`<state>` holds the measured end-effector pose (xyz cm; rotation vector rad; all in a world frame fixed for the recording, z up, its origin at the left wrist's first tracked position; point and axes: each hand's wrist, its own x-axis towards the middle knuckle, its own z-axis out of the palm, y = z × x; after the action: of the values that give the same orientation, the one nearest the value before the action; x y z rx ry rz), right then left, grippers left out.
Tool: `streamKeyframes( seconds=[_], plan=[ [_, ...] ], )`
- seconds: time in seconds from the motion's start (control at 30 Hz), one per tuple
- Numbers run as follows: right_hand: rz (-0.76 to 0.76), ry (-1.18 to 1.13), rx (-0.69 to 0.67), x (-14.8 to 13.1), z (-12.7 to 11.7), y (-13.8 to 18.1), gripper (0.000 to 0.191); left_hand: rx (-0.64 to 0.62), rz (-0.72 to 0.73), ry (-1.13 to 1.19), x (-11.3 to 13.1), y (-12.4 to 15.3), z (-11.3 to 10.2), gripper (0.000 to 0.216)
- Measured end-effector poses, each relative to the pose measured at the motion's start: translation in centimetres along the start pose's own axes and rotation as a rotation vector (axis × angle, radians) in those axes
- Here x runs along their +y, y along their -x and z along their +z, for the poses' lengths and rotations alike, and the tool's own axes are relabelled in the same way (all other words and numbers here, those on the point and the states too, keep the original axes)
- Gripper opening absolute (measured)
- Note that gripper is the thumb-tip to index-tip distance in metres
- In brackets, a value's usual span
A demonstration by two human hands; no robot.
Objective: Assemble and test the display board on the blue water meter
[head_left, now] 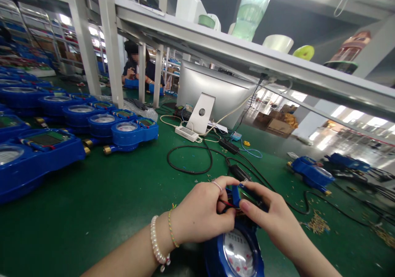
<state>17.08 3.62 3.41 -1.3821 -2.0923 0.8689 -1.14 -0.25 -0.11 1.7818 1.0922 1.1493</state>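
Nearest, at lower edge: blue water meter [237, 254], dial face up, lying on green bench [108, 211]. Just above the dial: left hand [200, 213] and right hand [273, 221]. Left grip pinched on left end of small blue display module [245, 195] at the meter's top. Right grip closed on its right side, thumb across the front. Thin red and black wires [224, 204] between left fingers. Pearl bracelet [157, 242] on left wrist. Mid bench: black cables [189, 162], white power strip [187, 133], second meter [311, 172] to the right. Left: rows of blue meters [92, 123]. Behind: back of silver monitor [216, 90]. Farthest: seated person [135, 69].
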Motion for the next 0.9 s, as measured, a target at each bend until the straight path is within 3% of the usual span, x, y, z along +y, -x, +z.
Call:
streamKeyframes(
  seconds=[0.37,0.67,0.9],
  plan=[
    [0.043,-0.034,0.057,0.2,-0.1,-0.2,0.059,-0.041,-0.072,0.177,-0.3,0.0,0.4,0.011],
    [0.047,-0.034,0.118,0.0,0.3,-0.2,0.057,0.057,-0.128,0.265,-0.9,0.2,1.7,0.011],
    [0.03,-0.032,0.118,0.0,0.3,0.0,0.056,-0.021,-0.19,0.508,-0.5,-0.4,1.3,0.017]
  ],
)
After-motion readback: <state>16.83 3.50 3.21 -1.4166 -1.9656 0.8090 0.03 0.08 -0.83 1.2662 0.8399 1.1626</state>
